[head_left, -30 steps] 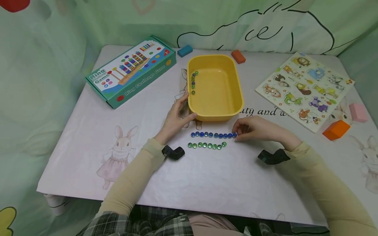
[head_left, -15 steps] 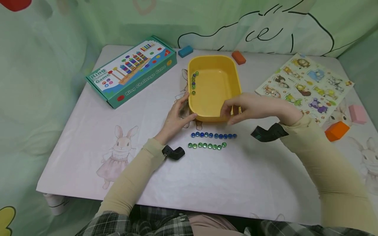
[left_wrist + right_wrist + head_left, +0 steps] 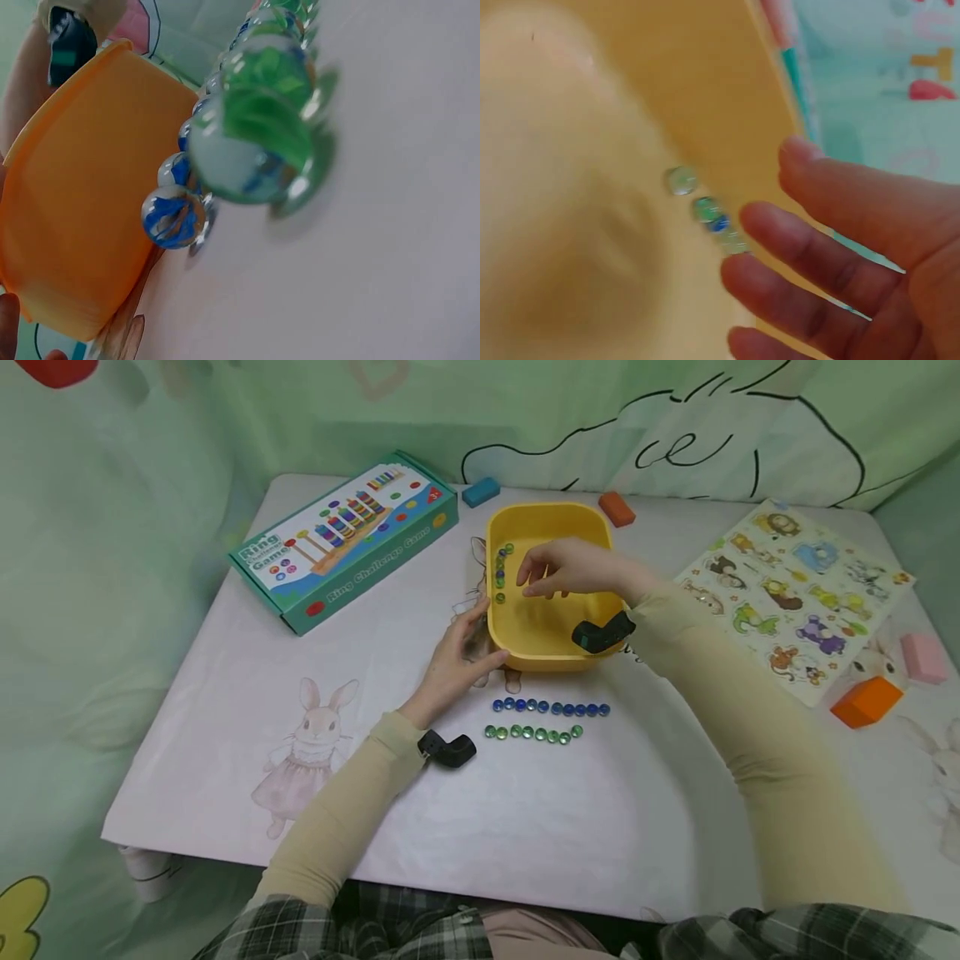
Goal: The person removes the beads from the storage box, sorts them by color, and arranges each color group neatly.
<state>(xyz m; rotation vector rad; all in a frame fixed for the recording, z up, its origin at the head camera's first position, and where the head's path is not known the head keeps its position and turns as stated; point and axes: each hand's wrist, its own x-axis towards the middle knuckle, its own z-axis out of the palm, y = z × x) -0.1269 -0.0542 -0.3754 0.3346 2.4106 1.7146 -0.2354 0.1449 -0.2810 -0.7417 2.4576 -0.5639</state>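
Note:
A yellow basin [image 3: 556, 647] stands on the table, with several green and blue marbles [image 3: 500, 574] along its left inner wall. My left hand [image 3: 456, 662] rests against the basin's near left corner, fingers on the side and thumb at the front. Inside the basin's outline, my right hand [image 3: 566, 568] hovers above the floor, fingers loosely bent and apart, nothing between them. In the right wrist view, its fingers [image 3: 795, 300] hang close to the marbles without gripping one. In front of the basin lie a row of blue marbles [image 3: 556, 707] and a row of green marbles [image 3: 528, 732].
A green Ring Challenge Game box [image 3: 348, 539] lies at the back left. Blue [image 3: 481, 492] and red-orange [image 3: 617, 509] blocks sit behind the basin. At right are an animal puzzle board [image 3: 798, 593], an orange block [image 3: 867, 702] and a pink block [image 3: 924, 657].
My right hand has left the right end of the blue row and moved up and left, over the basin. The left hand keeps its place at the basin's corner.

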